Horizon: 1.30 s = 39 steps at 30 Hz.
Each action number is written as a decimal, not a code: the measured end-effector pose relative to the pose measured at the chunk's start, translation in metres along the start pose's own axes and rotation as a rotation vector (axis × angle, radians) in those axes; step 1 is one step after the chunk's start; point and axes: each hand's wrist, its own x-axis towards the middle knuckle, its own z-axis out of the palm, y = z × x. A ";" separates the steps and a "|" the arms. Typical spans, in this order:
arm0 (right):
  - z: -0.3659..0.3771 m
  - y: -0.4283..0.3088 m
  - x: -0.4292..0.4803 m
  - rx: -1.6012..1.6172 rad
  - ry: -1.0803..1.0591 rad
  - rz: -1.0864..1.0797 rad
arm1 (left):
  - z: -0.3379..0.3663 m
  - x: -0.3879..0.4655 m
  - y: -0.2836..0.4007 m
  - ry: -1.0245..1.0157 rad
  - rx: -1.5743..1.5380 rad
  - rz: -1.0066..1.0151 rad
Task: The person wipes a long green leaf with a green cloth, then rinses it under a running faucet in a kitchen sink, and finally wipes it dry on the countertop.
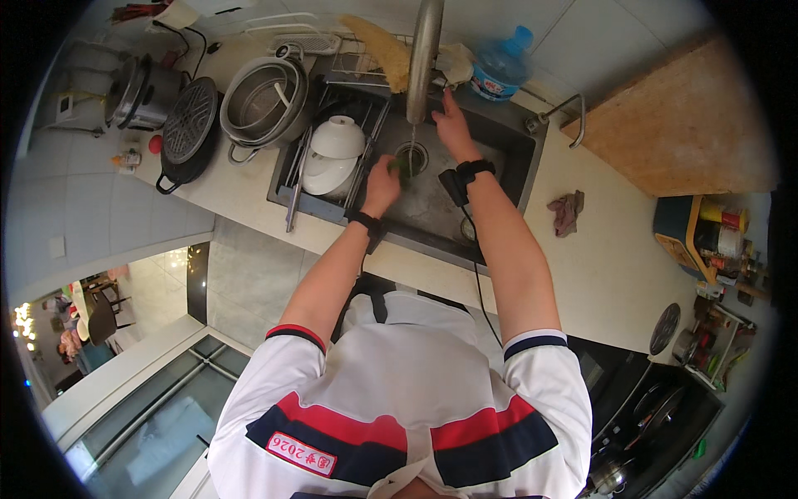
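My left hand (381,184) grips a small dark green object (403,169), too blurred to name, beside the drain (411,157) of a dark sink (430,203). A thin stream of water runs from the metal faucet (425,68) down towards the drain. My right hand (453,128) is raised behind and right of the stream, its index finger stretched towards the faucet's base; whether it touches anything there I cannot tell. Left of my left hand, a white bowl (338,137) and a white dish (325,174) rest in a drying rack (368,150) over the sink.
Stacked pots and strainers (265,103) and a black lidded pan (190,125) stand on the left counter. Behind the sink is a blue water jug (500,65). A cloth (566,213) lies on the right counter, near a wooden board (679,118). A cable (477,249) hangs from my right wrist.
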 end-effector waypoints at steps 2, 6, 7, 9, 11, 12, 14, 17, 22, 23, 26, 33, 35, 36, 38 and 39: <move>0.004 0.004 -0.007 0.039 0.031 -0.001 | -0.008 0.000 0.010 -0.072 -0.082 -0.101; 0.003 0.010 -0.036 -0.022 -0.060 0.010 | -0.001 0.010 -0.005 -0.107 -0.250 -0.101; 0.003 0.010 -0.049 -0.148 -0.230 0.075 | 0.001 0.012 -0.008 -0.089 -0.335 -0.050; 0.006 0.009 -0.075 -0.204 -0.331 0.053 | -0.004 0.015 -0.004 -0.123 -0.390 -0.015; 0.009 0.014 -0.097 -0.255 -0.416 0.036 | -0.007 0.015 0.006 -0.173 -0.445 0.027; 0.012 0.019 -0.107 -0.244 -0.325 -0.007 | -0.006 0.016 0.009 -0.245 -0.574 -0.002; 0.009 0.028 -0.120 -0.237 -0.211 -0.043 | -0.005 0.013 0.015 -0.385 -0.785 -0.019; 0.008 0.028 -0.133 -0.159 -0.065 0.031 | -0.004 0.012 0.011 -0.541 -0.771 -0.046; 0.003 0.033 -0.160 0.213 0.042 0.063 | 0.012 -0.002 0.012 -0.640 -0.638 0.113; 0.003 0.031 -0.163 0.211 0.052 0.067 | 0.015 -0.005 0.009 -0.593 -0.508 0.211; -0.010 0.038 -0.175 0.212 0.064 0.186 | 0.017 -0.021 0.026 -0.745 -0.600 0.193; -0.039 0.041 -0.195 0.614 0.173 0.211 | 0.039 -0.052 0.002 -0.713 -0.265 0.406; -0.042 0.037 -0.201 0.628 0.145 0.202 | 0.048 -0.057 -0.003 -0.697 -0.414 0.154; -0.041 0.031 -0.205 0.613 0.185 0.242 | 0.053 -0.058 -0.012 -0.678 -0.415 0.147; -0.044 0.029 -0.207 0.601 0.209 0.273 | 0.061 -0.050 -0.023 -0.640 -0.522 0.023; -0.055 0.042 -0.210 0.412 0.182 0.213 | 0.060 -0.054 -0.010 -0.643 -0.516 0.024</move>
